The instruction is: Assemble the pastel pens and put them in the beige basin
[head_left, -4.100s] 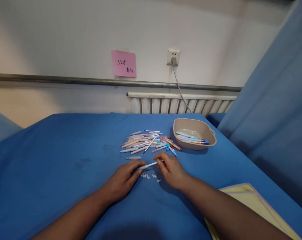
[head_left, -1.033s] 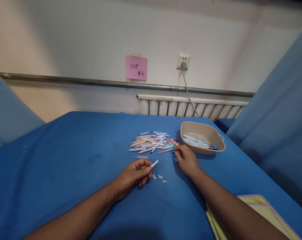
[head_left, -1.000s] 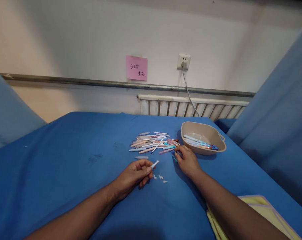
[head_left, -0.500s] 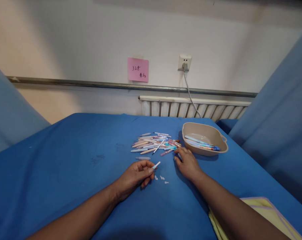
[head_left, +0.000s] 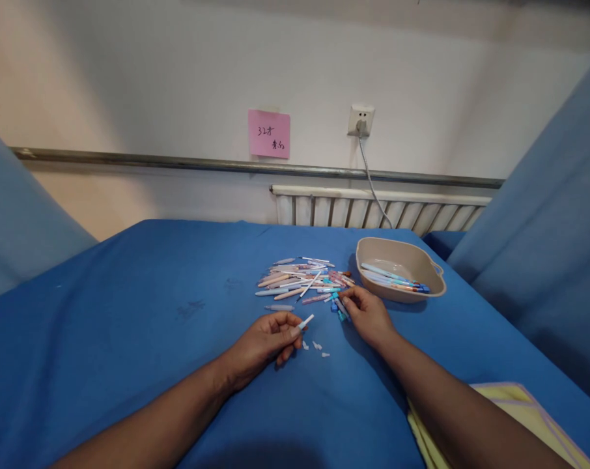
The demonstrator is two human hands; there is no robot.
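Observation:
My left hand [head_left: 270, 340] is closed around a slim white pen part [head_left: 307, 322], whose end sticks out past the thumb and fingertips. Most of it is hidden in the palm. My right hand [head_left: 368, 314] is at the right edge of a pile of pen parts [head_left: 295, 281], with its fingers pinched on small pen pieces with blue and teal ends [head_left: 341, 306]. Exactly what its fingertips grip is partly hidden. Between the hands, several tiny white plastic tips [head_left: 316, 346] lie on the blue sheet.
A beige plastic basket [head_left: 402, 247] with several pens [head_left: 393, 279] stands at the right. At the lower right, a yellow cloth [head_left: 514, 417] lies partly under my right forearm. Behind are a radiator [head_left: 344, 210], a metal rail [head_left: 187, 163] and a plugged-in cable [head_left: 369, 176].
My right hand has pulled small blue and teal pieces from the pile toward me, and its fingers have closed more. My left hand has stayed in place with the white pen part.

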